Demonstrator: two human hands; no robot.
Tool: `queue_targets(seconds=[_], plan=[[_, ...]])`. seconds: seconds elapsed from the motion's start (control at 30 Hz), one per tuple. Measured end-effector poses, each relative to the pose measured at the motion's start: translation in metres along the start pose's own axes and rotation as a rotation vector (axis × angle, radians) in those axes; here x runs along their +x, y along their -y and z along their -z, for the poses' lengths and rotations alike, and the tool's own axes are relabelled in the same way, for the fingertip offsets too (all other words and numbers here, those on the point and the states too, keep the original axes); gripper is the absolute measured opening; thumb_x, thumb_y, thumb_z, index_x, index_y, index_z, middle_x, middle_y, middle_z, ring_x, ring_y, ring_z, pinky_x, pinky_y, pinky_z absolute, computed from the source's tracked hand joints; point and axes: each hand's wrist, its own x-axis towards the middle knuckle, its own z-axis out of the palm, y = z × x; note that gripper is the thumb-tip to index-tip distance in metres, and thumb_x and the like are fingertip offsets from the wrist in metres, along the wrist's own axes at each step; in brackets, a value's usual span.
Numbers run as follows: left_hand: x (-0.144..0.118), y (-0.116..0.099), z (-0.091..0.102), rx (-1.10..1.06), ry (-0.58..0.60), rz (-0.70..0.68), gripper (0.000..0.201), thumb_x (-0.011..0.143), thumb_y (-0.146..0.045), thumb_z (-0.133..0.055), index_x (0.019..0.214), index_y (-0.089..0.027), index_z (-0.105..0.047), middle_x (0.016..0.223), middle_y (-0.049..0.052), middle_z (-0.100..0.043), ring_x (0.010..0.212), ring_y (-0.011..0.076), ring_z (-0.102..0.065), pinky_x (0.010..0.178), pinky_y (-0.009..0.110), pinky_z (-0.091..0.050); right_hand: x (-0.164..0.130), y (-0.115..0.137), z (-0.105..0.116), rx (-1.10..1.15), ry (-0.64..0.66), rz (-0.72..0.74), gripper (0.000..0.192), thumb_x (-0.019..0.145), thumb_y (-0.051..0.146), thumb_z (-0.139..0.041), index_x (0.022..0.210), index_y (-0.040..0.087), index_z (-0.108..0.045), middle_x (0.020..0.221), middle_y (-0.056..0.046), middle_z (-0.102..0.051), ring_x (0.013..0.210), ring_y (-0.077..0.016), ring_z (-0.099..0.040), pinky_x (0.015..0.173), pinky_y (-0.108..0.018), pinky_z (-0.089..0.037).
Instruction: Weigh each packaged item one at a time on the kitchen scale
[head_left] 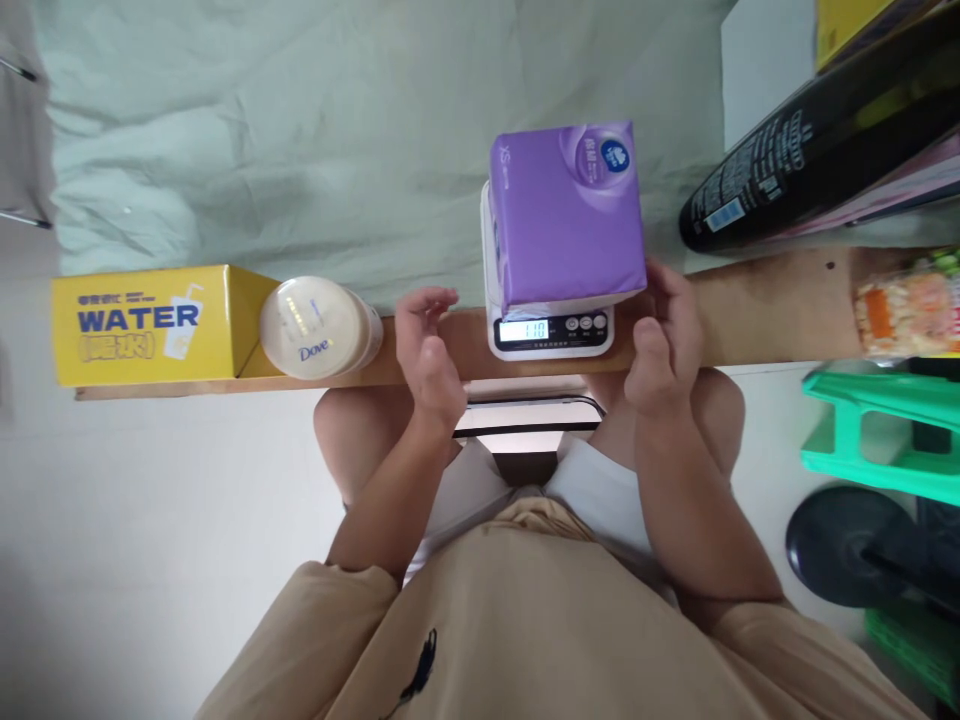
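- I read "WATER" in blue capitals on the yellow box (154,325), far left of the scale (551,335).
- "Dove" on the cream bottle's cap (315,328), between box and scale.
- The scale's display shows 110.
- "XS" on the purple tissue pack (566,215) atop the scale.
- The black bottle's (810,150) label is too small.

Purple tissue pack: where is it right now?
Head view, right of centre: the purple tissue pack sits on the white scale on the wooden board, right hand beside it.
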Motion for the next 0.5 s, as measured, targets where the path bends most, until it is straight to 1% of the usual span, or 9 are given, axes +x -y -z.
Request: queue_targets(seconds=[0.03,0.1,0.2,0.27,0.33,0.4,0.5], plan=[[0.001,0.001,0.002,-0.025,-0.022,0.032,0.044,0.097,-0.067,-0.042,0.117,-0.031,-0.059,0.111,0.003,-0.064,0.107,0.0214,-0.066,0.098,0.044,-0.055,0.000,0.001,-0.001,0.011,-0.016,0.004,0.048,0.096,0.055,-0.057,0.139,0.034,-0.062,0.137,-0.004,-0.069,0.132,-0.0266,-0.067,0.121,-0.054,-0.052],[0.004,0.003,0.006,-0.058,-0.051,0.101,0.046,0.096,-0.071,-0.041,0.113,-0.030,-0.054,0.106,0.003,-0.062,0.106,0.0211,-0.065,0.099,0.045,-0.056,0.002,0.000,-0.002,0.061,-0.090,-0.003,0.043,0.095,0.052,-0.056,0.133,0.034,-0.065,0.135,-0.004,-0.069,0.133,-0.0261,-0.066,0.122,-0.054,-0.050],[0.011,0.003,0.012,-0.079,-0.078,0.190,0.051,0.092,-0.075,-0.038,0.108,-0.028,-0.050,0.100,0.004,-0.061,0.106,0.0231,-0.064,0.097,0.048,-0.054,0.004,-0.004,-0.003,0.184,-0.249,-0.018,0.040,0.097,0.053,-0.048,0.124,0.032,-0.069,0.130,-0.005,-0.071,0.132,-0.0265,-0.067,0.122,-0.057,-0.048],[0.015,0.000,0.013,-0.115,-0.101,0.209,0.051,0.091,-0.075,-0.038,0.104,-0.027,-0.050,0.098,0.004,-0.061,0.105,0.0245,-0.065,0.096,0.049,-0.052,0.005,-0.007,-0.004,0.247,-0.319,-0.018,0.041,0.099,0.053,-0.043,0.120,0.030,-0.071,0.126,-0.005,-0.071,0.128,-0.0252,-0.068,0.122,-0.056,-0.047],[0.017,-0.003,0.012,-0.154,-0.117,0.209,0.051,0.092,-0.075,-0.039,0.102,-0.026,-0.050,0.098,0.006,-0.061,0.105,0.0257,-0.066,0.096,0.050,-0.051,0.005,-0.008,-0.004,0.278,-0.343,-0.009,0.042,0.100,0.050,-0.041,0.119,0.028,-0.072,0.124,-0.005,-0.072,0.125,-0.0226,-0.069,0.121,-0.052,-0.047],[0.017,-0.006,0.011,-0.195,-0.125,0.204,0.050,0.090,-0.075,-0.046,0.100,-0.026,-0.052,0.098,0.007,-0.061,0.104,0.0260,-0.066,0.096,0.049,-0.051,0.005,-0.009,-0.005,0.283,-0.339,0.016,0.043,0.101,0.048,-0.039,0.119,0.028,-0.072,0.123,-0.005,-0.072,0.125,-0.0209,-0.069,0.120,-0.048,-0.047],[0.015,-0.006,0.008,-0.233,-0.108,0.173,0.046,0.087,-0.072,-0.056,0.097,-0.028,-0.058,0.097,0.007,-0.062,0.101,0.0254,-0.066,0.095,0.047,-0.054,0.002,-0.012,-0.006,0.236,-0.293,0.083,0.046,0.104,0.047,-0.032,0.125,0.031,-0.070,0.126,-0.005,-0.069,0.128,-0.0224,-0.067,0.120,-0.049,-0.048]])
